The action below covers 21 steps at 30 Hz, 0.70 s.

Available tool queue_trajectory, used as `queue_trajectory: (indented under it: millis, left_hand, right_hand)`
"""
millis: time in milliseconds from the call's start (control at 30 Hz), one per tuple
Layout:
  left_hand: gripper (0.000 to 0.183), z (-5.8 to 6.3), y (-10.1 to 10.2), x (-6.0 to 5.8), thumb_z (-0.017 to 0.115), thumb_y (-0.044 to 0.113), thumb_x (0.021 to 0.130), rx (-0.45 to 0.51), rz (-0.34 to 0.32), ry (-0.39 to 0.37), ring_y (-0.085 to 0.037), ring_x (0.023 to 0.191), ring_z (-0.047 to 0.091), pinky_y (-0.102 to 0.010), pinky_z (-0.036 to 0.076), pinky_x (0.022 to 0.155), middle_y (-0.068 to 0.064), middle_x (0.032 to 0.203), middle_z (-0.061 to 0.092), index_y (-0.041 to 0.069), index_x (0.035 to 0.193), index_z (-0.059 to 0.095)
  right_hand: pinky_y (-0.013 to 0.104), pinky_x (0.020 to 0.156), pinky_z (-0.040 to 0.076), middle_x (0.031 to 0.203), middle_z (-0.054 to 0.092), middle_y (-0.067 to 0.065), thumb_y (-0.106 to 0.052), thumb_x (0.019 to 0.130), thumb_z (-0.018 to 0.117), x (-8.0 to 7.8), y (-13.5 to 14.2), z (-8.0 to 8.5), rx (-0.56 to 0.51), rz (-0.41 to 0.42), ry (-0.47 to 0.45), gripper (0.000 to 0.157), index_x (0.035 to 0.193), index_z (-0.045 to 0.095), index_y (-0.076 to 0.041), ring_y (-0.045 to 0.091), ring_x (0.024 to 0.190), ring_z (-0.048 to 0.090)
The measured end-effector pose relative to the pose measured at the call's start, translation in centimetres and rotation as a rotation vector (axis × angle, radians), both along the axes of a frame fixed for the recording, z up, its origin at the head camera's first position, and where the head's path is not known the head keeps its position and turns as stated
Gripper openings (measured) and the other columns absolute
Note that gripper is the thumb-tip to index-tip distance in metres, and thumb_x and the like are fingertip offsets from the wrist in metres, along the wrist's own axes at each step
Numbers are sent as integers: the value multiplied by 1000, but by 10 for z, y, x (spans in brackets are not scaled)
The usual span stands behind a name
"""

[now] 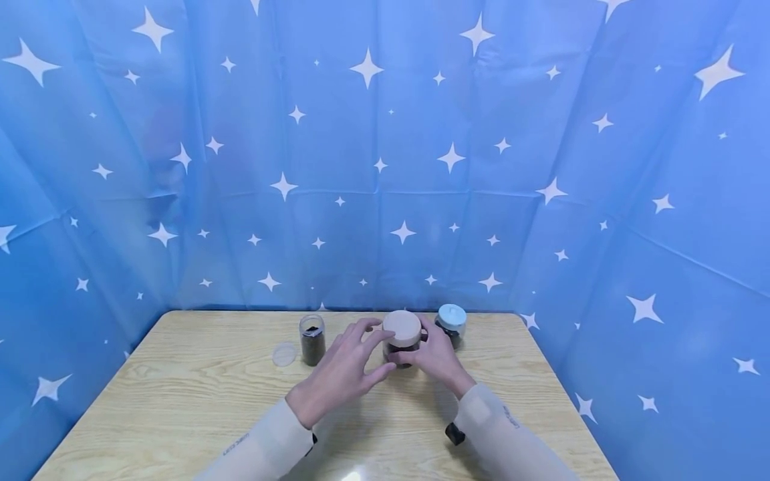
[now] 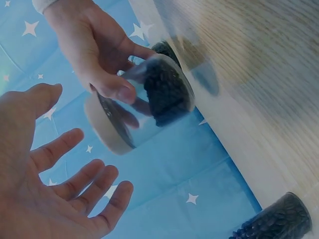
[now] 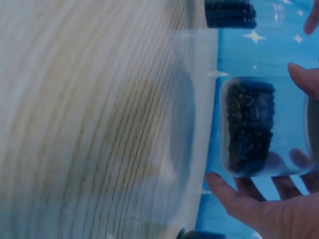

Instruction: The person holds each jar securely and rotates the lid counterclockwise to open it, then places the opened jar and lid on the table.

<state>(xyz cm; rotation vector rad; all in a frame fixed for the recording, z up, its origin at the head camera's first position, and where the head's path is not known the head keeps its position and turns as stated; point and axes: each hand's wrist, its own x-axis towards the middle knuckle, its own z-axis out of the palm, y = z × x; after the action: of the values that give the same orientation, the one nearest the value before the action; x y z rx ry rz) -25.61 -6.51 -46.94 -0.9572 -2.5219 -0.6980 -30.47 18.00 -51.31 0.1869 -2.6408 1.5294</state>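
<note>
My right hand grips a clear glass jar with a pale pinkish lid. Dark pieces like beans or seeds fill part of it, as the jar shows in the right wrist view. In the left wrist view the right thumb lies across the glass near the lid, with other fingers behind. My left hand is on the jar's left, fingers spread. In the left wrist view, the left hand faces the lid with a gap between.
To the left stands an uncovered narrow jar of dark contents, a clear round lid lying beside it. Behind my right hand is a jar with a light blue lid. A blue star-patterned curtain borders the wooden table.
</note>
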Motion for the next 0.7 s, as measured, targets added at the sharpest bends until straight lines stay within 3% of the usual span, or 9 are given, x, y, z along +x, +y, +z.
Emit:
queue_trajectory:
  millis: [133, 300, 333, 433, 533, 567, 700]
  left_hand:
    - [63, 3, 0, -1, 85, 48, 107, -10, -4, 18, -41, 152, 64, -65, 60, 118, -18, 169, 60, 22, 162, 67]
    - [69, 7, 0, -1, 86, 50, 107, -10, -38, -12, -39, 155, 63, -64, 58, 122, -17, 172, 57, 24, 166, 62]
    - [69, 8, 0, -1, 85, 50, 107, -8, -50, -22, -39, 154, 63, -62, 59, 122, -17, 171, 57, 24, 166, 62]
    - [68, 10, -2, -2, 85, 50, 107, 0, -93, -37, -35, 152, 64, -57, 62, 119, -15, 171, 57, 26, 166, 61]
    - [67, 12, -3, -2, 84, 52, 108, -3, -136, -43, -29, 151, 64, -51, 63, 117, -12, 171, 57, 28, 166, 60]
    - [67, 12, -3, -2, 83, 52, 108, -7, -149, -41, -28, 151, 64, -50, 63, 117, -11, 171, 56, 28, 167, 60]
    - [68, 16, -5, 0, 83, 52, 108, -18, -184, -48, -24, 151, 64, -46, 63, 118, -8, 171, 56, 29, 167, 60]
  right_hand:
    - [67, 126, 55, 157, 72, 12, -26, 83, 109, 12, -1, 7, 4, 49, 25, 90, 161, 65, -18, 43, 150, 67]
    - [66, 123, 59, 157, 71, 8, -32, 84, 108, 28, 0, 11, -23, 142, 66, 89, 161, 66, -22, 40, 147, 70]
    - [62, 123, 59, 158, 70, 8, -34, 84, 108, 20, 5, -4, -35, 183, 102, 90, 162, 65, -21, 38, 148, 69]
    - [53, 113, 66, 156, 71, 10, -36, 87, 107, 27, 6, -3, -61, 239, 136, 88, 163, 64, -22, 37, 141, 74]
    - [41, 104, 68, 157, 69, 13, -31, 88, 106, 33, 6, 0, -90, 275, 112, 90, 165, 61, -18, 37, 140, 74]
    - [38, 100, 68, 155, 70, 13, -29, 88, 105, 46, 2, 16, -95, 261, 74, 88, 164, 62, -19, 37, 138, 75]
    - [30, 100, 66, 154, 71, 11, -24, 87, 105, 52, 0, 17, -111, 310, 46, 88, 163, 63, -20, 32, 136, 73]
